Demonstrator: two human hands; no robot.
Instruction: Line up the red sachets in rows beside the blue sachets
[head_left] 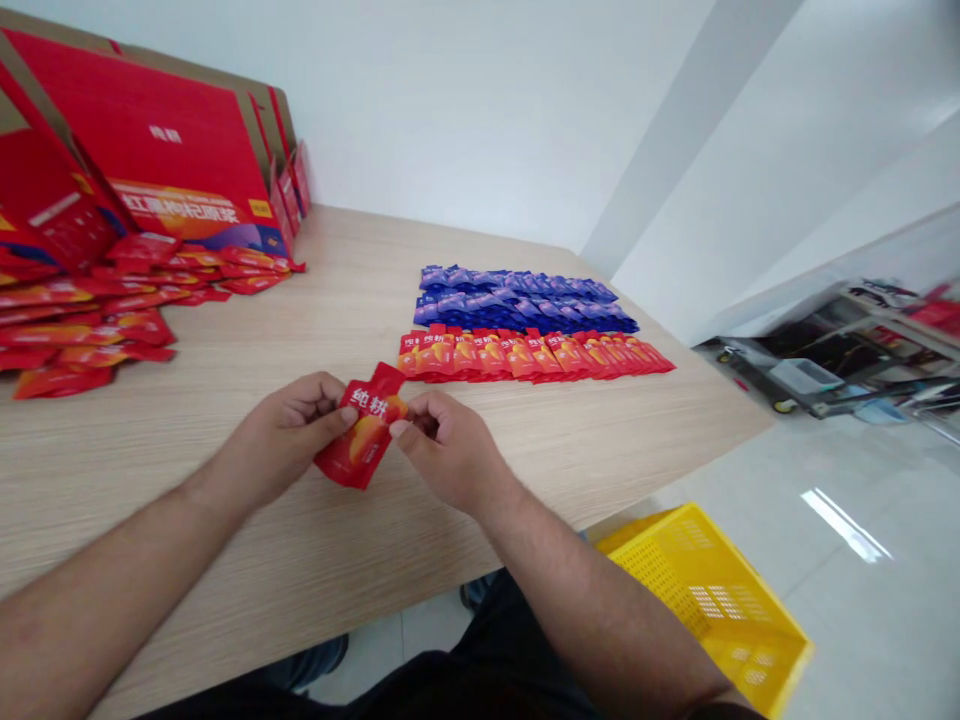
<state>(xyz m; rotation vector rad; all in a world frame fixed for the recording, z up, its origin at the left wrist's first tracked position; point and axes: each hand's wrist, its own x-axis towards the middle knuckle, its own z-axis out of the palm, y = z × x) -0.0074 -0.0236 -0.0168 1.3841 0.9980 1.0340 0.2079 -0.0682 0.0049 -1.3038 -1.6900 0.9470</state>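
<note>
A red pouch (pixel 361 447) with an orange fruit print is held tilted above the front part of the table. My left hand (pixel 300 420) grips its left edge, thumb on the printed face. On the opposite edge, my right hand (pixel 444 440) pinches the same pouch between thumb and fingers. Just beyond my hands lies a row of overlapping red pouches (pixel 517 355), printed the same way. Behind that row are two rows of blue-purple pouches (pixel 525 312).
At the left, a loose heap of red pouches (pixel 112 325) lies before red cardboard boxes (pixel 180 130). The wooden table (pixel 360 250) meets a white wall at the back. A yellow plastic crate (pixel 739 615) stands on the floor at right, and a cart (pixel 810 375) is farther off.
</note>
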